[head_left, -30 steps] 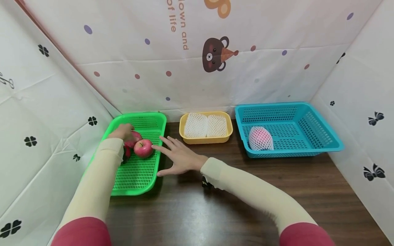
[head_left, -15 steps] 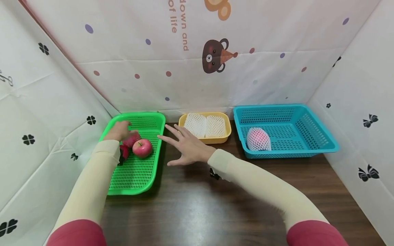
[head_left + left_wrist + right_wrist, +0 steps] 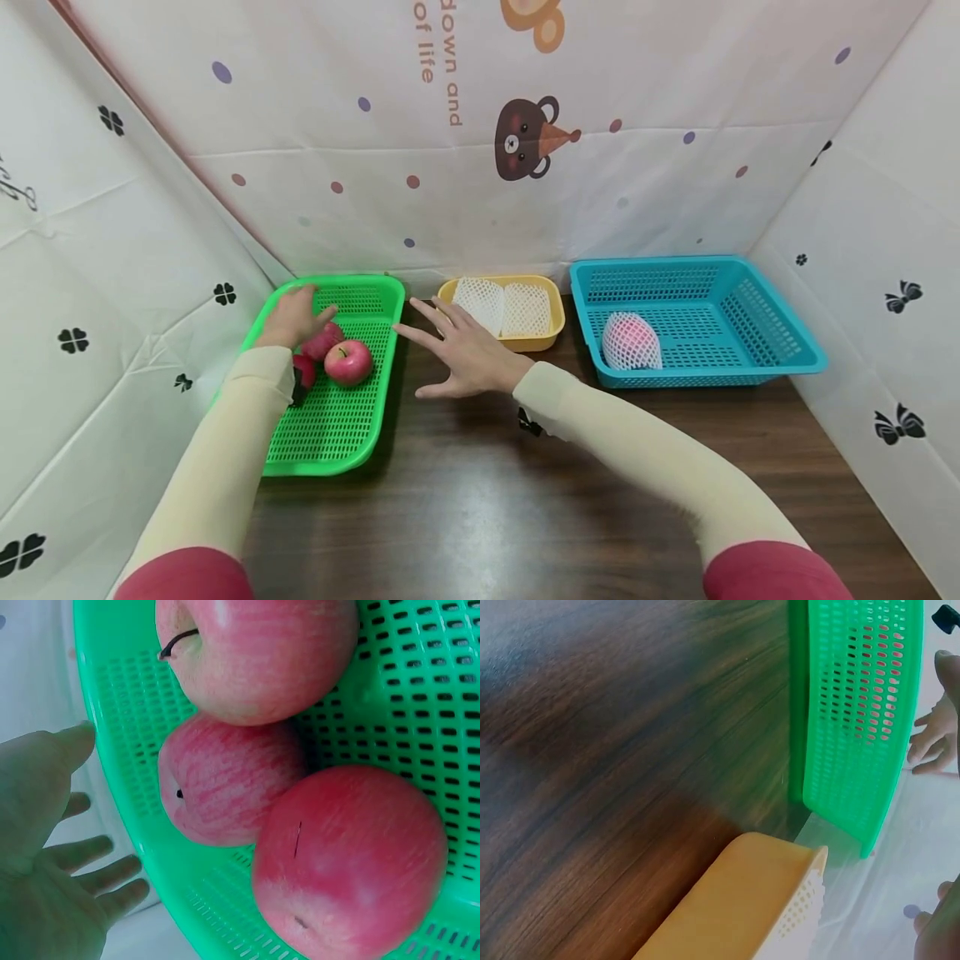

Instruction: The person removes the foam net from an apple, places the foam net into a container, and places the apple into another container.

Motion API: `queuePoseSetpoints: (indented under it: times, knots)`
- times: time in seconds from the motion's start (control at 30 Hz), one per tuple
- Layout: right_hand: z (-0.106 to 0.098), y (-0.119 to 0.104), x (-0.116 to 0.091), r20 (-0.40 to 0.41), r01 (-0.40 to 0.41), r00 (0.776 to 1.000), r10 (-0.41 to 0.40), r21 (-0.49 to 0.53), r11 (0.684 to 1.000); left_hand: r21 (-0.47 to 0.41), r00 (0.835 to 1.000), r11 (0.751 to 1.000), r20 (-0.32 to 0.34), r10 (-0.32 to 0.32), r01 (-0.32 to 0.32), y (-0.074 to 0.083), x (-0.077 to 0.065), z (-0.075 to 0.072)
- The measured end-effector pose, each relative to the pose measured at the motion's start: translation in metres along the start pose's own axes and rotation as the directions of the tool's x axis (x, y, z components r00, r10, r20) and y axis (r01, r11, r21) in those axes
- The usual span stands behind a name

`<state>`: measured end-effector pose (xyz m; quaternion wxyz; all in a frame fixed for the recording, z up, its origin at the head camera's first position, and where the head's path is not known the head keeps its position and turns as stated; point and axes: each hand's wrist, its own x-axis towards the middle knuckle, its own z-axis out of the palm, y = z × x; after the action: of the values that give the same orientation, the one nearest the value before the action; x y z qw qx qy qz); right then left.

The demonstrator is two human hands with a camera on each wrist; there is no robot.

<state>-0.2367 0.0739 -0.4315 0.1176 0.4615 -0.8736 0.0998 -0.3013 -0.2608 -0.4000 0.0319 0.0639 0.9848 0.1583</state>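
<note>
Before you, a dark wood-grain table (image 3: 465, 483) with, left to right, a green basket (image 3: 330, 429), yellow tray (image 3: 531, 343), blue basket (image 3: 697, 329).

In the head view, the cream left sleeve (image 3: 225, 450) is hiding the rim of the green basket (image 3: 322, 433) toward eight o'clock and is covering part of the leftmost apple (image 3: 306, 367). The right hand (image 3: 468, 354) is masking the corner of the yellow basket (image 3: 528, 343) at seven o'clock. Netting is veiling the pink fruit (image 3: 631, 336), leaving its kind uncertain. In the left wrist view, the stemmed apple (image 3: 262, 652) is running off at twelve o'clock, the left hand (image 3: 45, 900) at nine. In the right wrist view, the yellow basket is leaving at six o'clock, and the right hand is being cropped at two and four.
</note>
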Motion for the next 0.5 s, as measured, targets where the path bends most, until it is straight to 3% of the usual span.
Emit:
queuePoseSetpoints:
  times: [0.27,0.5]
  knots:
    - [-0.006,0.008,-0.004,-0.046,0.000,0.999,-0.001,-0.026,1.000,-0.055,0.989,0.998,-0.149,-0.022,0.014,0.003,-0.001,0.007]
    - [-0.011,0.018,-0.011,-0.070,-0.032,0.997,0.030,-0.026,0.999,-0.097,0.973,0.994,-0.231,0.021,-0.044,0.009,0.000,0.011]
